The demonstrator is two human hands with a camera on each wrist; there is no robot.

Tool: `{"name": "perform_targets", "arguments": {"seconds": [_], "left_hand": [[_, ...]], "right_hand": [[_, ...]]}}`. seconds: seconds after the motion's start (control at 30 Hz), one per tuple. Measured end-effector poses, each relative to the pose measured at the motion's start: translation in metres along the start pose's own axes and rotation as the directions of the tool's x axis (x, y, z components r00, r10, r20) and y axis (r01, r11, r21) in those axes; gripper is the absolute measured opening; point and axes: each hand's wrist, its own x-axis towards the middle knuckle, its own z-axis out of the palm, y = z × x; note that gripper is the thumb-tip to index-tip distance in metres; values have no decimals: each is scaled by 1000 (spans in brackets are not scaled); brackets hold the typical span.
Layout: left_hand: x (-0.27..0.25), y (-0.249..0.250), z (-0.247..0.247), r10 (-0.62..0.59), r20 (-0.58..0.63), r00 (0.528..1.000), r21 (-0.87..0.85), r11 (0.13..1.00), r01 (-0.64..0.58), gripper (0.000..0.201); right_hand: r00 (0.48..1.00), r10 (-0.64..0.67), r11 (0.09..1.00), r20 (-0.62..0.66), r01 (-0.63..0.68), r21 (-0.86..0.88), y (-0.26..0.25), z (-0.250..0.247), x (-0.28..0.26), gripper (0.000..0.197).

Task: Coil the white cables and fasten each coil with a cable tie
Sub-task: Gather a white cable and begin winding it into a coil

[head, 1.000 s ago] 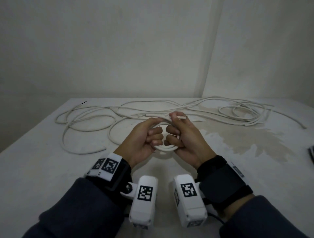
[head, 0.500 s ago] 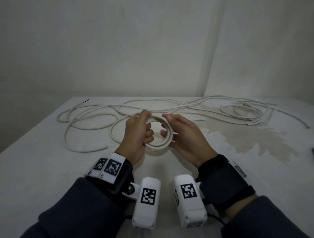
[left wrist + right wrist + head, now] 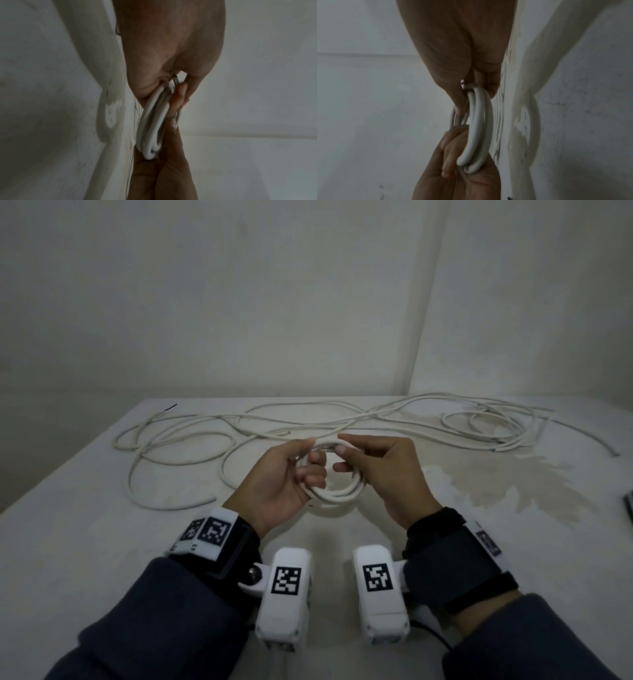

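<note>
A small coil of white cable (image 3: 337,495) hangs just above the table (image 3: 102,542), held between both hands. My left hand (image 3: 308,463) curls its fingers round the coil's left side. My right hand (image 3: 344,455) pinches the coil's far top between thumb and forefinger, with the other fingers spread. The left wrist view shows the coil (image 3: 150,128) edge-on between my left hand (image 3: 171,86) and right hand (image 3: 163,175). In the right wrist view a thin pale strip (image 3: 453,117) loops beside the coil (image 3: 479,128); whether it goes round the coil is unclear.
Long loose white cables (image 3: 239,426) sprawl across the far half of the table, with more loops (image 3: 496,422) at the far right. A brownish stain (image 3: 513,484) marks the right side. A dark object (image 3: 628,505) pokes in at the right edge. Walls stand close behind.
Both hands gripped the coil with tightly curled fingers a second ago. The right hand has since loosened to a fingertip pinch at the coil's top, and the coil has turned between the hands.
</note>
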Motion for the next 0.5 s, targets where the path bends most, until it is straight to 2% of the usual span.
{"name": "perform_targets", "arguments": {"seconds": [0.17,0.27,0.4,0.5], "left_hand": [[3,3,-6,-10,18,1000,102,995,9,19],[3,1,-6,60,-19,998,259,964,-53,26],[3,-3,-5,86,-53,995,372,926,-61,19],[7,-5,-4,166,-112,980,502,861,-89,21]], "right_hand": [[1000,15,997,10,-14,-81,-4,-3,0,23],[1000,17,986,-26,-21,-164,-3,-4,0,18],[999,3,960,-40,-14,-280,-2,-7,1,11],[998,8,954,-57,-24,-300,-1,-8,0,7]]}}
